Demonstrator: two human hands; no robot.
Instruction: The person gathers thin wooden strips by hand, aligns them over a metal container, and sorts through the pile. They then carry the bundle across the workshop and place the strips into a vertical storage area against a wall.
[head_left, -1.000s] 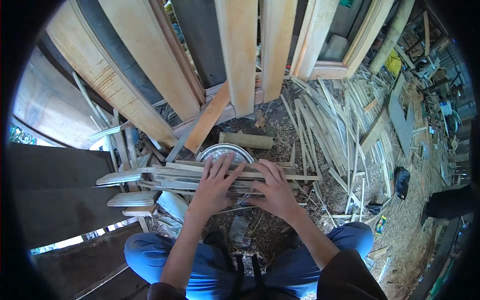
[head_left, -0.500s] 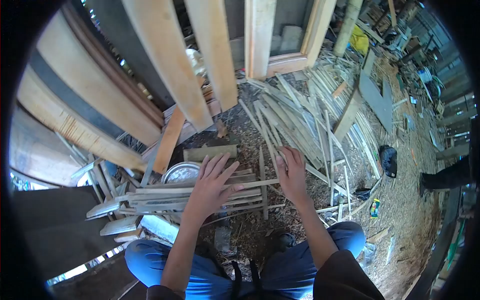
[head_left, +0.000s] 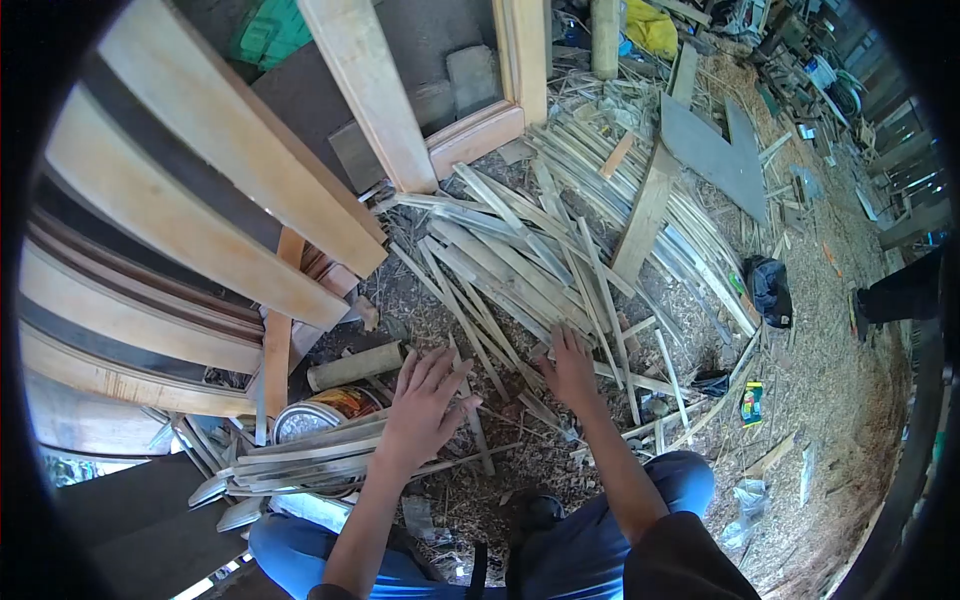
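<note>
The left hand [head_left: 428, 408], fingers spread and slightly curved, is at the right end of a bundle of wooden strips [head_left: 310, 453]; contact is unclear. The right hand [head_left: 572, 382] reaches to the near edge of a loose pile of strips [head_left: 505, 275] on the ground [head_left: 830, 420], fingers partly bent; whether they pinch a strip cannot be told. A tin [head_left: 318, 414] sits just beyond the bundle, beside a short log [head_left: 355, 367].

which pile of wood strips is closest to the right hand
The loose, spread-out pile just beyond the right hand; the other, a narrower stack, lies by the left hand.
</note>
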